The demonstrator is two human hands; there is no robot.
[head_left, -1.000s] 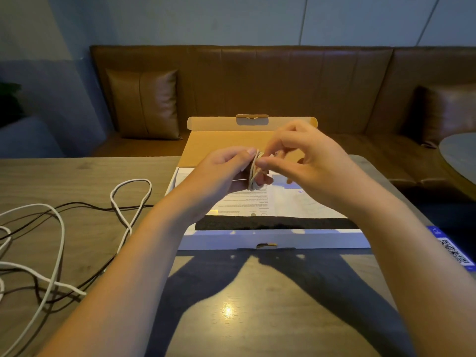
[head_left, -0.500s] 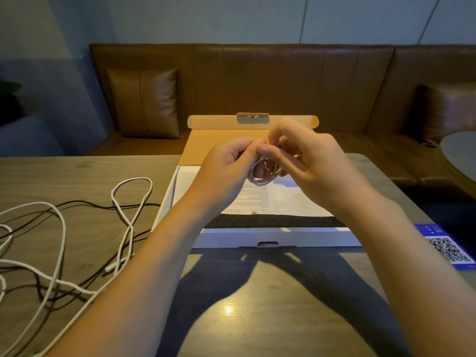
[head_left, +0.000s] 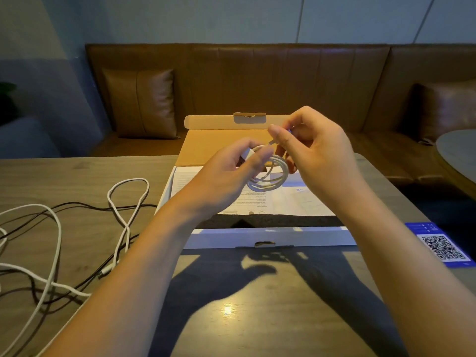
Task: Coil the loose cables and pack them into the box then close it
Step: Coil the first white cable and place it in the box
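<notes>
Both hands are up over the open box (head_left: 268, 237), which makes sense: once the coil (head_left: 270, 176) is finished it can go straight down with no carrying. The left hand (head_left: 231, 173) is closed on the coil, pinching the loops together near what looks like a white plug end, so the turns can't spring apart. The right hand (head_left: 316, 155) is pinched shut on the cable's other end, a small connector I think, held just above the loops. My guess is it's about to tuck or wrap that tail so the bundle stays put.

The box sits on the bench (head_left: 257, 318) with its lid (head_left: 226, 148) flipped back toward the sofa (head_left: 257, 78), so nothing blocks the drop. Inside there's a printed sheet (head_left: 296, 199) lying flat over a dark liner (head_left: 270, 220), and no cable in there yet as far as I can see.

Counts:
- one coil in hand
- loose stuff on the left of the bench, well apart from the box: looks like one white cable (head_left: 51, 243) and one dark cable (head_left: 82, 206) tangled together, but it runs off frame so could be more
- one box, one sheet
- one QR card (head_left: 443, 246) at the right edge

So roughly a third done I'd say, with the tangle untouched.
</notes>
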